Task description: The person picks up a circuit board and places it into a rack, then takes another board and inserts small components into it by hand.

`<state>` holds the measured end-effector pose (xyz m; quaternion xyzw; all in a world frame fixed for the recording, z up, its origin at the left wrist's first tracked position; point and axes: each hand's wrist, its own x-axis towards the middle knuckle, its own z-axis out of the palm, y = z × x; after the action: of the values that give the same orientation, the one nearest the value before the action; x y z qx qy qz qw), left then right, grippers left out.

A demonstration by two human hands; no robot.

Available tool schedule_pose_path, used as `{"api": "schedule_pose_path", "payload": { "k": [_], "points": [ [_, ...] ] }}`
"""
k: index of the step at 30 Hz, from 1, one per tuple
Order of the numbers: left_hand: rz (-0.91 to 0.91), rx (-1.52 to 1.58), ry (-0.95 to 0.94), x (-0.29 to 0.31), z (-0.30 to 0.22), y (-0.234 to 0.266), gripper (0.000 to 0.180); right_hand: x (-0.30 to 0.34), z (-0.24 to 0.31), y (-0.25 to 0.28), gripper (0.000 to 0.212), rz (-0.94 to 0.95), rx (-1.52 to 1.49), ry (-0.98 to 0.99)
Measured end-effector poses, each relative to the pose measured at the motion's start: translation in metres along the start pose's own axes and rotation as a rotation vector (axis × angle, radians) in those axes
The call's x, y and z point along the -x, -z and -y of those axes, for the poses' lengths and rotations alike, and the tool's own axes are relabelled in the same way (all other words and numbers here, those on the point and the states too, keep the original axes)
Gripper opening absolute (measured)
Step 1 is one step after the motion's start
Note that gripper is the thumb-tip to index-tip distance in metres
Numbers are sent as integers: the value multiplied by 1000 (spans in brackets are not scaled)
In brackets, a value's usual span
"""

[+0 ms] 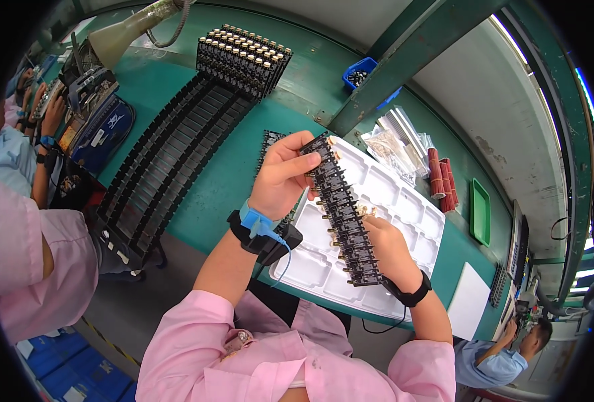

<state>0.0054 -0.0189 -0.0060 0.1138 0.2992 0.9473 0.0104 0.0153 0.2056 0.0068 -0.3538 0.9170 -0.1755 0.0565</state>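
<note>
My left hand pinches the upper end of a long black circuit board strip between thumb and fingers. The strip hangs at a slant over a white compartment tray, with small brass-coloured connectors along its left edge. Just right of the strip is my right hand, its fingers curled and partly hidden behind the board. Small brass pieces show at its fingertips; whether they are held or lie in the tray I cannot tell. A blue wrist strap with a cord is on my left wrist.
Left on the green bench stands a long black slotted rack, with rows of boards at its far end. A green post rises beyond the tray. Plastic bags, red bundles and a green tray lie right. Other people work on both sides.
</note>
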Motion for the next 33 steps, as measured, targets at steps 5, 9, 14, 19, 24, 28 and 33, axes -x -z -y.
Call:
{"api": "schedule_pose_path", "payload": {
  "k": [5,9,14,19,24,28,33],
  "points": [
    [-4,91,3,0,0,5,22,8,-7,-7,16,-7,-39,30],
    [6,124,-48,-1,2,6,17,9,-9,-7,13,-45,-120,-15],
    [-48,75,-59,-1,5,6,20,10,-9,-6,14,9,-177,-98],
    [-46,67,-58,0,5,6,20,14,-7,-8,15,-56,-100,-60],
    [-20,122,-71,1,3,4,20,18,-8,-12,16,-92,-120,-92],
    [53,148,-97,0,4,7,19,18,-10,-11,16,-63,-124,-128],
    [112,158,-89,1,3,13,30,9,-6,0,15,-15,-95,-138]
  ]
}}
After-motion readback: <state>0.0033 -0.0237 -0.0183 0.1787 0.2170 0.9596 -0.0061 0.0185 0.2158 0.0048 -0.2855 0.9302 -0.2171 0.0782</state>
